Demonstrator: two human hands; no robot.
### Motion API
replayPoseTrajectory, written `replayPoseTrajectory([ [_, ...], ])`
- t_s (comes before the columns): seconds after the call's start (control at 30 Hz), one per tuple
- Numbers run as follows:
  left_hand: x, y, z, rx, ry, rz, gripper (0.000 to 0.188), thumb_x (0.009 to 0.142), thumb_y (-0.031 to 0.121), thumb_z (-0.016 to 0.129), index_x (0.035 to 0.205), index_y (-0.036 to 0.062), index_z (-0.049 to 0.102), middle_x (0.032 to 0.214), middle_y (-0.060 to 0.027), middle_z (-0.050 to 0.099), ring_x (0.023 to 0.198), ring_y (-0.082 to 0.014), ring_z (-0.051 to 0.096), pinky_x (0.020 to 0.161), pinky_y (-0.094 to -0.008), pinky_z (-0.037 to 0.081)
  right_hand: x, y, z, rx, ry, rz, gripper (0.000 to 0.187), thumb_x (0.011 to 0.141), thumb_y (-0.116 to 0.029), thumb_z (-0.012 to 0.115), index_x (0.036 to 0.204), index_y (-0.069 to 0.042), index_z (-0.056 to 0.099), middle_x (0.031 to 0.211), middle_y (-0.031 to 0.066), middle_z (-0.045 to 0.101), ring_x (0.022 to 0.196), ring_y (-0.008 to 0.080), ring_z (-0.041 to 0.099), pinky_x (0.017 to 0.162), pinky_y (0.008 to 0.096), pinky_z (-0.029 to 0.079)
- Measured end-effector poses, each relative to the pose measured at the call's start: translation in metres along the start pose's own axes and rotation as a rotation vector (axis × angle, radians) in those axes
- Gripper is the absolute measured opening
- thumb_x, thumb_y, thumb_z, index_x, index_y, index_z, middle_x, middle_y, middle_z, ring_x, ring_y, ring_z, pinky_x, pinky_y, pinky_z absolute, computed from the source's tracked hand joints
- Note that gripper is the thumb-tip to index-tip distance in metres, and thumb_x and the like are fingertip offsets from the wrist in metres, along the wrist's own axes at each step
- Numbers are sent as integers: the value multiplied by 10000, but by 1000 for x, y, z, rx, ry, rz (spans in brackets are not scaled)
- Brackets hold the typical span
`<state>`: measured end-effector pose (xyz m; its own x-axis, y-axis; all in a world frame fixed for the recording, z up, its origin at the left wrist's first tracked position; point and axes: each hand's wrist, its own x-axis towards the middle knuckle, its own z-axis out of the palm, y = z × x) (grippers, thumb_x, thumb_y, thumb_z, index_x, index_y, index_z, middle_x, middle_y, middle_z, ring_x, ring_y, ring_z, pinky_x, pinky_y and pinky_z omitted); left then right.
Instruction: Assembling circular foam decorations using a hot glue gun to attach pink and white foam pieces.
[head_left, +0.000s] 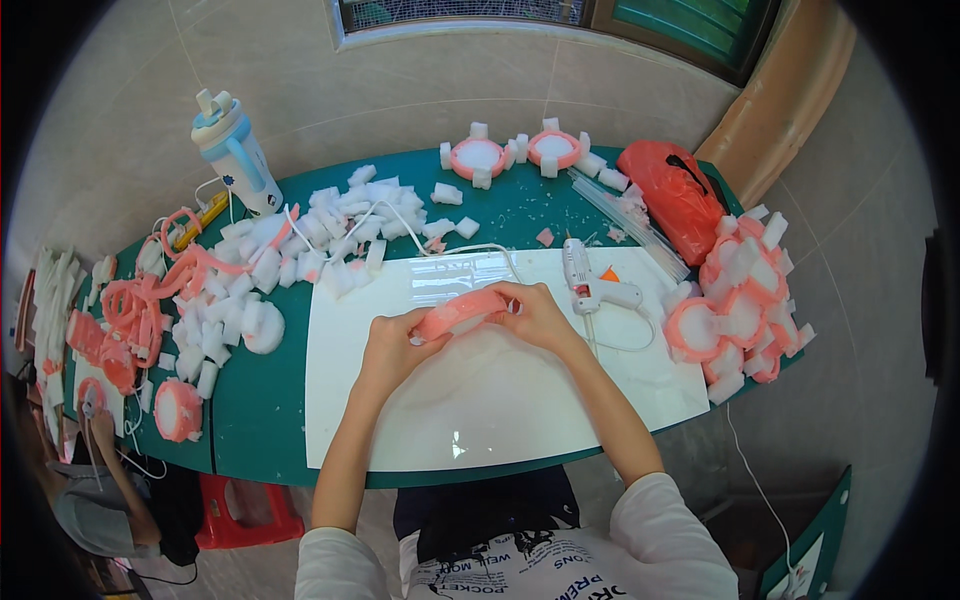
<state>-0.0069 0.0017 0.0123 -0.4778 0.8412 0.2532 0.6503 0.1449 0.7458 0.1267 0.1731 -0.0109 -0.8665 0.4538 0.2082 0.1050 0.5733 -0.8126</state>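
Both hands hold a pink foam ring [460, 314] above the white board, with a pale round piece showing at its lower side. My left hand [396, 342] pinches the ring's left end between thumb and fingers. At the other end, my right hand [532, 314] has its fingers closed on the rim. A white glue gun [592, 284] with an orange part lies on the board to the right of my right hand. Beyond the ring is a flat clear plastic piece [458, 278]. The white board [480, 415] rests on the green table [255, 420].
White foam blocks [335, 225] and pink foam strips [135, 300] heap up at left, near a bottle [236, 155]. Block-studded rings [478, 157] sit at the back; more pile up right [740, 300] by a red bag [672, 190]. Another person's hand [100, 425] works at far left.
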Motion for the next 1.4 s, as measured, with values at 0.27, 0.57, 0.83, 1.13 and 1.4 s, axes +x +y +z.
replayPoseTrajectory([
  [0.27, 4, -5, -2, -122, -15, -38, 317, 633, 144, 709, 902, -3, 628, 698, -109, 624, 583, -169, 560, 609, -255, 459, -5, -1, 5, 153, 47, 0, 345, 664, -75, 698, 979, -1, 577, 826, 127, 632, 751, 200, 614, 719, 286, 477],
  [0.57, 22, -12, -16, -51, -108, 76, 285, 659, 150, 690, 877, -19, 615, 702, -117, 615, 610, -188, 554, 628, -263, 446, -4, -16, 0, -2, -24, 69, 438, 660, -130, 704, 1060, -35, 552, 923, 114, 632, 911, 247, 597, 808, 299, 454],
  [0.83, 22, -15, -14, -73, -123, 34, 300, 659, 161, 702, 885, -18, 620, 690, -112, 617, 583, -186, 552, 628, -253, 451, 0, -10, 1, 168, 73, -145, 385, 697, -17, 644, 1076, -53, 586, 1059, 105, 599, 979, 200, 571, 842, 274, 431],
  [1.13, 14, -13, -8, -144, -10, 142, 383, 702, 185, 664, 1051, 53, 582, 845, -147, 627, 664, -250, 587, 624, -284, 466, 1, -13, 3, 228, 83, -107, 371, 693, -2, 644, 1055, -69, 603, 1053, 102, 602, 973, 190, 574, 836, 261, 430],
  [1.4, 10, -14, -6, -146, 74, 169, 377, 728, 198, 657, 1064, 44, 583, 939, -151, 623, 710, -229, 605, 613, -267, 464, 0, -13, -41, 24, 293, -143, 400, 756, -74, 591, 1149, -51, 521, 1180, 97, 527, 1083, 214, 497, 884, 291, 393],
])
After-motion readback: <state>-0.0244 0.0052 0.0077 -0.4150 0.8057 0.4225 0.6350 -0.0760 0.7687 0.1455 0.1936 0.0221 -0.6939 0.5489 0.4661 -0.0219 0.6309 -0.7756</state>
